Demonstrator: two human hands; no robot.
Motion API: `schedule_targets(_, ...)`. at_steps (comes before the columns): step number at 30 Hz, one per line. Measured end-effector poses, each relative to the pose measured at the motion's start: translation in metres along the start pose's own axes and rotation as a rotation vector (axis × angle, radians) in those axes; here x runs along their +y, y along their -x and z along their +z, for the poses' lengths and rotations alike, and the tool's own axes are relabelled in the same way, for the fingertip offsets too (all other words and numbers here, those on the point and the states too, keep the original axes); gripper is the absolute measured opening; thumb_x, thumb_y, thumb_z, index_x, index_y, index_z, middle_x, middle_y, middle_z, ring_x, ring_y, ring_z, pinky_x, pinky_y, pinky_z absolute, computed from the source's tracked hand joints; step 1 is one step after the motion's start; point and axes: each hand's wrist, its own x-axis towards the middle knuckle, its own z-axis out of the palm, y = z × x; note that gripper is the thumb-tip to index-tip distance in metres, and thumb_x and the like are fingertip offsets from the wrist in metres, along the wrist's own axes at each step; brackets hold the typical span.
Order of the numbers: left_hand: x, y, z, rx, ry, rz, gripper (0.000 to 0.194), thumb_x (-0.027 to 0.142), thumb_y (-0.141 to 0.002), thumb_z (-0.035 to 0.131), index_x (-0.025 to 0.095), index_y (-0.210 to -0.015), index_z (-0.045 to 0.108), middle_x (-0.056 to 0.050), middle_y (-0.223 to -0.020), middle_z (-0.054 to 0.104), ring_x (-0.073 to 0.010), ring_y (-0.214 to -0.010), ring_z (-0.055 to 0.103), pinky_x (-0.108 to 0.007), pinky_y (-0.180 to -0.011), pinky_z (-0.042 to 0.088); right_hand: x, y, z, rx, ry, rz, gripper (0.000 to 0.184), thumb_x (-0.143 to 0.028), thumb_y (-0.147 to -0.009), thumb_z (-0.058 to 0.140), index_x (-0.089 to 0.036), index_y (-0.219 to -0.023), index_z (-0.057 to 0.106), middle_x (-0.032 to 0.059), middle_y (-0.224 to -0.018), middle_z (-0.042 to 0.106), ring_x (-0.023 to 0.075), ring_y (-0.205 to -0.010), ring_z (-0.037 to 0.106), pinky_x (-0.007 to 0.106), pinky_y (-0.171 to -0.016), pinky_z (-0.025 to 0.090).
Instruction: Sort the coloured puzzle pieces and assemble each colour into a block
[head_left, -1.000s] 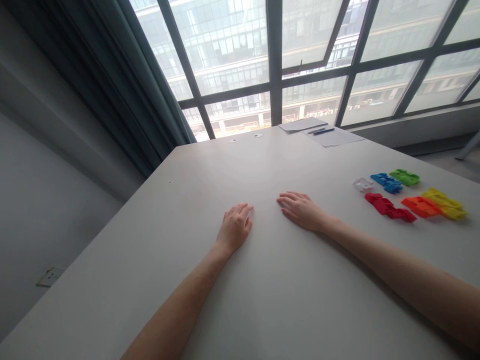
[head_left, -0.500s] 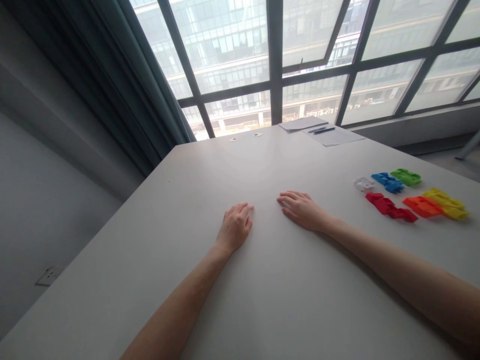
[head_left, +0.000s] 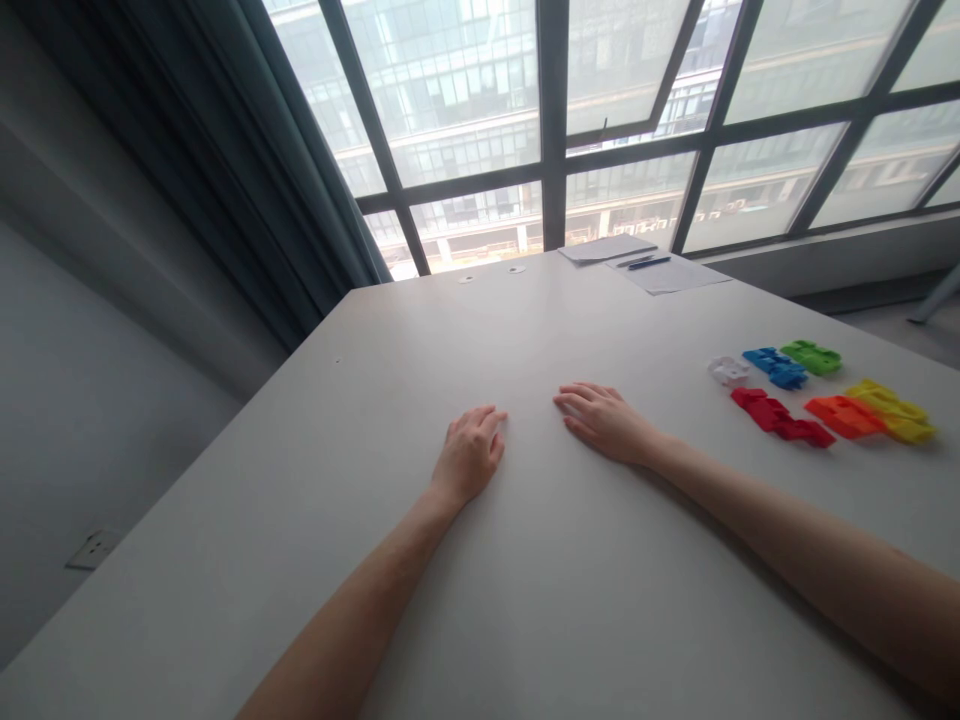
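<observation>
My left hand [head_left: 470, 455] rests palm down on the white table [head_left: 300, 520], fingers loosely stretched and holding nothing. A short way to its right, my right hand [head_left: 600, 420] lies flat on the same surface, open, its fingertips pointing left. Beyond my right forearm sits a group of colored plastic pieces, apart from both hands. Nearest are a white piece [head_left: 728, 371] and a red piece [head_left: 780, 418]. A blue piece [head_left: 776, 367] and a green piece [head_left: 812, 356] lie behind them. An orange piece [head_left: 845, 416] touches or overlaps a yellow piece [head_left: 892, 410] farther right.
Paper sheets [head_left: 679, 277] with dark pens [head_left: 649, 262] lie at the table's far edge. Two round covers [head_left: 516, 270] are set in the tabletop there. A dark curtain [head_left: 247, 180] hangs at the left, beside large windows. A wall socket [head_left: 94, 549] is low at left.
</observation>
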Motion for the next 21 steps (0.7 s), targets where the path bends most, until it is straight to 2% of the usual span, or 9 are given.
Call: schedule_targets(21, -0.0021, -0.0001, 0.0035, 0.014, 0.004, 0.006, 0.037, 0.012, -0.087, 0.049, 0.020, -0.122, 0.059, -0.010, -0.132, 0.058, -0.0240, -0.123, 0.053, -0.044, -0.106, 0.040, 0.0008, 0.0003, 0.0010, -0.002, 0.002, 0.001, 0.035, -0.031, -0.096, 0.038, -0.022, -0.125, 0.057, 0.0109, -0.137, 0.056, 0.0254, -0.128, 0.047, 0.045, -0.103, 0.037)
